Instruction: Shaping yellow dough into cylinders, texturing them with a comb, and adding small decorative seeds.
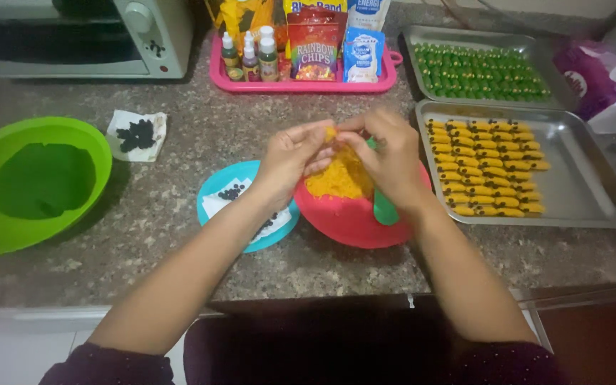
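In the head view, both hands are meeting above a red bowl [354,217] that is sitting near the front edge of a speckled stone counter [180,235]. The left hand [290,158] and the right hand [391,158] are curling their fingers together around a small piece of dough [331,133], pinching it between the fingertips, so neither hand is lying open. The piece is bright orange-yellow and soft-looking, the same colour as the crumbly heap of dough [340,178] filling the bowl just beneath it. A green spoon [384,208] is leaning inside the bowl under the right wrist. Just left of the bowl a blue plate [233,187] is holding paper and small dark chips. To the right a metal tray [586,185] is carrying rows of shaped yellow pieces, and behind it a second tray [475,39] is carrying green ones. Further left a green bowl [30,178] is holding green dough, and a pink tray [301,82] with small bottles and packets is standing at the back beside a toaster oven [80,36].
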